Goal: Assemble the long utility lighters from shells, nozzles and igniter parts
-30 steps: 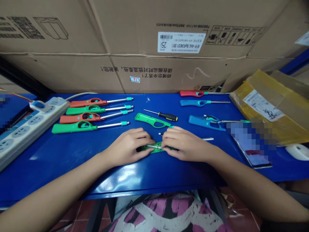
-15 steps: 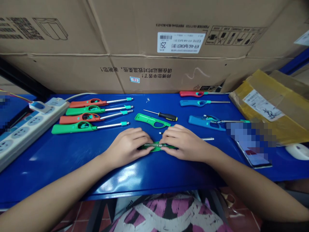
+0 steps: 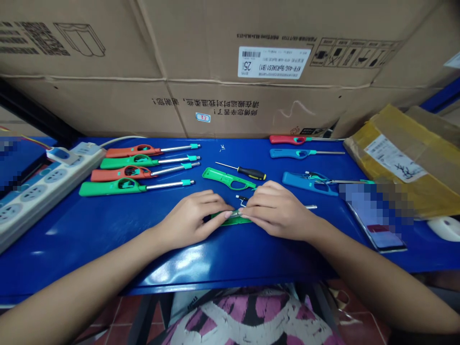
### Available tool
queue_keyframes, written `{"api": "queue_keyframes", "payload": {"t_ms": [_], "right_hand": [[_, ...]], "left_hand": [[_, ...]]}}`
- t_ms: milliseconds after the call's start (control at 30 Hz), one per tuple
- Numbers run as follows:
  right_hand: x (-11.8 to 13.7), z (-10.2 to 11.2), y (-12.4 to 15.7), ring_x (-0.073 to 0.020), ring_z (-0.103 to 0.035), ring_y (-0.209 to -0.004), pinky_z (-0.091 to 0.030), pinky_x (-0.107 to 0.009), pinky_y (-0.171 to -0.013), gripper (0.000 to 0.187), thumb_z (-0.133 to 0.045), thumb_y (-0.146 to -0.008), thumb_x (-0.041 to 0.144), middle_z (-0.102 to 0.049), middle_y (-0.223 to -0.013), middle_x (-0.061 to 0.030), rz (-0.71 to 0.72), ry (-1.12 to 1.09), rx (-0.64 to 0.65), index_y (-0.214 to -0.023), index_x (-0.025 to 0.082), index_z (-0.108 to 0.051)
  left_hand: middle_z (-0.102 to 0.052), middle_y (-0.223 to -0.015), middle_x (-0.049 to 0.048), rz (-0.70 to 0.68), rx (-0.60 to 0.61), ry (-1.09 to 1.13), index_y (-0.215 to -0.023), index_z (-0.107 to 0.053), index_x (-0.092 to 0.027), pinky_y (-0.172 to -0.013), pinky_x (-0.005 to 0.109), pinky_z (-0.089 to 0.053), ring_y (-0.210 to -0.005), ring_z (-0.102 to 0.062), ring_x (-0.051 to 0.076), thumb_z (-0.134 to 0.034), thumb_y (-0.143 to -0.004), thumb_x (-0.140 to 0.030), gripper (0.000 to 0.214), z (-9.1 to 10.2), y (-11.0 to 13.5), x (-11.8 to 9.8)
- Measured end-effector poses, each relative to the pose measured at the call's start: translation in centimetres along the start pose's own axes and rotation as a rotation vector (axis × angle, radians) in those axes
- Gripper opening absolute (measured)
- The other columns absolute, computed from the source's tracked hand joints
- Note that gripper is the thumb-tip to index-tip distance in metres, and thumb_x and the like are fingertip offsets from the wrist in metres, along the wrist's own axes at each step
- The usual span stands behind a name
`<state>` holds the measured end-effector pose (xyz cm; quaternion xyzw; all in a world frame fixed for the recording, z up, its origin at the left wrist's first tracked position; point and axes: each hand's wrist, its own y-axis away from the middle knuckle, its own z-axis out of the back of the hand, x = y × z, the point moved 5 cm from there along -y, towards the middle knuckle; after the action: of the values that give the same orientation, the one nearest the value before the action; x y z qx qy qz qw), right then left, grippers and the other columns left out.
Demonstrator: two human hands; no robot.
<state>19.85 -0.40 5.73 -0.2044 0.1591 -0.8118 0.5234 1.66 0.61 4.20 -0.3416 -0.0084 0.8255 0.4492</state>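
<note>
A green lighter half-shell lies on the blue table just in front of me, partly hidden by my fingers. My left hand is closed around its left end, thumb pressing along the inside. At its middle the fingertips of my right hand are pinched on a small part I cannot make out, close to the left thumb. Behind the fingers sits a small black part with a thin white wire. A metal tube sticks out past my right hand. Another green half-shell, empty inside, rests behind, beside a black-and-yellow screwdriver.
Several orange and green lighters lie in a row at left, beside a white power strip. At right are a red lighter, blue lighters, a phone and a yellow package. Cardboard boxes stand behind.
My left thumb has slid right along the half-shell, and the right fingertips have drawn into a tighter pinch near it. The whole view has shifted slightly.
</note>
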Motion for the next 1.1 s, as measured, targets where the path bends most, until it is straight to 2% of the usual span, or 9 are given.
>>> {"api": "queue_keyframes", "payload": {"t_ms": [200, 367, 467, 800, 1100], "right_hand": [[-0.1, -0.3, -0.1, -0.0176, -0.062, -0.089, -0.038, -0.035, -0.081, 0.022, -0.051, -0.103, 0.025, -0.075, -0.095, -0.0040, -0.044, -0.009, 0.107, -0.101, 0.020, -0.072], [-0.6, -1.2, 0.1, -0.0206, -0.060, -0.098, -0.037, -0.037, -0.088, 0.020, -0.057, -0.100, 0.033, -0.072, -0.103, -0.0061, -0.098, -0.039, 0.207, -0.103, 0.019, -0.070], [-0.6, -1.5, 0.2, -0.0205, -0.059, -0.099, -0.036, -0.038, -0.090, 0.020, -0.056, -0.100, 0.032, -0.071, -0.104, -0.0065, -0.093, -0.055, 0.239, -0.102, 0.019, -0.070], [-0.5, -1.4, 0.2, -0.0199, -0.058, -0.097, -0.037, -0.037, -0.090, 0.020, -0.053, -0.101, 0.029, -0.070, -0.102, -0.0064, -0.079, -0.056, 0.240, -0.099, 0.019, -0.070], [-0.6, -1.2, 0.2, -0.0198, -0.058, -0.095, -0.037, -0.037, -0.090, 0.020, -0.054, -0.100, 0.029, -0.069, -0.098, -0.0052, -0.084, -0.048, 0.233, -0.095, 0.019, -0.070]], "left_hand": [[-0.072, -0.097, 0.0056, -0.002, 0.084, 0.006, -0.112, -0.072, -0.018, -0.084, 0.032, -0.049, -0.089, -0.063, 0.017, -0.051, -0.103, -0.025, 0.024, -0.2, -0.1, 0.2], [-0.071, -0.096, 0.0047, -0.029, 0.106, -0.147, -0.108, -0.072, -0.020, -0.079, 0.032, -0.044, -0.086, -0.061, 0.018, -0.057, -0.100, -0.029, 0.019, 0.2, 0.1, 0.2], [-0.071, -0.092, 0.0043, -0.052, 0.116, -0.218, -0.102, -0.072, -0.020, -0.075, 0.032, -0.041, -0.083, -0.059, 0.018, -0.059, -0.098, -0.031, 0.018, 0.3, 0.2, 0.2], [-0.071, -0.087, 0.0028, -0.166, 0.086, -0.264, -0.108, -0.073, -0.021, -0.071, 0.031, -0.039, -0.082, -0.060, 0.016, -0.059, -0.099, -0.029, 0.019, -0.2, 0.2, -0.2], [-0.068, -0.086, 0.0029, -0.100, 0.120, -0.288, -0.102, -0.076, -0.022, -0.071, 0.031, -0.039, -0.080, -0.058, 0.017, -0.059, -0.098, -0.031, 0.020, -0.3, 0.2, 0.0]]}}
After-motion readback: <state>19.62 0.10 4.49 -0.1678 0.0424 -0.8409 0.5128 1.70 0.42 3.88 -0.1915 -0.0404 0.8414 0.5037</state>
